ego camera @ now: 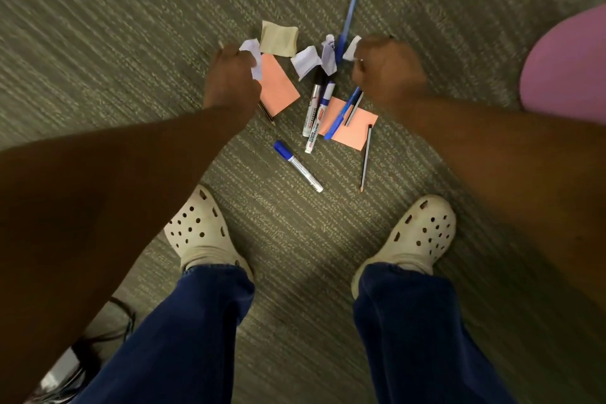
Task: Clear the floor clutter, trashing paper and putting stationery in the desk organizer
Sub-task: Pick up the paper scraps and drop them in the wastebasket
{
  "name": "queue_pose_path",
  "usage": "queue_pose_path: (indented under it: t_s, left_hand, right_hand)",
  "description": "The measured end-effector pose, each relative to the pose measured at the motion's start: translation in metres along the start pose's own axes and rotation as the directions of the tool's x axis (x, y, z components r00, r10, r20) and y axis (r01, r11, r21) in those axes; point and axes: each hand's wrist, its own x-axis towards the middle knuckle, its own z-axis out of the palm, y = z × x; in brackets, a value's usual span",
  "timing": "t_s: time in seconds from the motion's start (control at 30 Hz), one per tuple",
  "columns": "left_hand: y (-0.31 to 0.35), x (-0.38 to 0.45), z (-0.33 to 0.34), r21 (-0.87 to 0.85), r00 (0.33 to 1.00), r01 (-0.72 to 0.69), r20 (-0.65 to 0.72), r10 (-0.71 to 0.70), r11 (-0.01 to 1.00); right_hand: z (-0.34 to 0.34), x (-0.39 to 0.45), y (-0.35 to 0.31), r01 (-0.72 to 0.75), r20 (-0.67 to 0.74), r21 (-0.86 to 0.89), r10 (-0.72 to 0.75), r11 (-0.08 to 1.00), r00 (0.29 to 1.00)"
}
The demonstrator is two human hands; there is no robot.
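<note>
Both fists closed: your left hand [229, 75] grips a crumpled paper scrap [254, 59], your right hand [387, 69] another scrap [351, 48] (markers [313, 108] strewn between them).

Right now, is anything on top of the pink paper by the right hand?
Yes. A blue pen and a dark pencil lie across the pink paper, just below the right hand.

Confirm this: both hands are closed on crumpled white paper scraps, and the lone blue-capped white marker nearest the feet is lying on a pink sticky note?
Not quite. In the head view the blue-capped white marker lies on bare grey carpet, clear of both pink notes. The left hand and right hand do each grip crumpled white paper.
</note>
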Motion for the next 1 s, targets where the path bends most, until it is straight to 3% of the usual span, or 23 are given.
queue_pose_path:
  t_s: [0.1,0.2,0.27,0.37,0.6,0.73,0.9,1.0]
  left_hand:
    - [-0.003,-0.003,-0.004,-0.069,0.994,0.098,-0.032,-0.100,0.993]
    - [0.001,-0.008,-0.010,-0.193,0.982,0.151,-0.081,-0.169,0.969]
    - [0.006,-0.012,-0.013,-0.216,0.976,0.133,-0.140,-0.166,0.967]
    - [0.010,-0.007,-0.015,-0.078,0.983,0.056,-0.168,-0.068,0.995]
    - [0.032,0.036,-0.026,0.037,0.995,-0.092,0.029,0.091,0.995]
    - [0.044,0.043,-0.032,-0.066,0.997,-0.079,0.002,0.079,0.995]
    - [0.056,0.033,-0.040,-0.246,0.991,0.109,-0.050,-0.125,0.963]
    - [0.058,0.020,-0.037,-0.383,0.964,0.234,-0.027,-0.264,0.893]
  right_hand:
    - [-0.004,-0.002,0.003,-0.082,-0.173,0.321,0.144,0.943,0.974]
    - [-0.008,-0.001,-0.005,-0.047,-0.265,0.392,0.162,0.919,0.951]
    - [-0.006,0.004,-0.017,-0.024,-0.235,0.369,0.118,0.929,0.965]
    - [0.004,0.012,-0.039,0.020,-0.110,0.246,0.008,0.969,0.994]
    - [0.028,0.016,-0.073,0.024,0.153,0.074,-0.035,0.997,0.988]
    - [0.027,0.021,-0.074,0.075,0.119,-0.016,-0.073,0.997,0.990]
    - [0.011,0.025,-0.066,0.123,-0.046,0.020,-0.122,0.992,0.992]
    - [-0.001,0.015,-0.061,-0.045,-0.069,0.356,0.074,0.933,0.995]
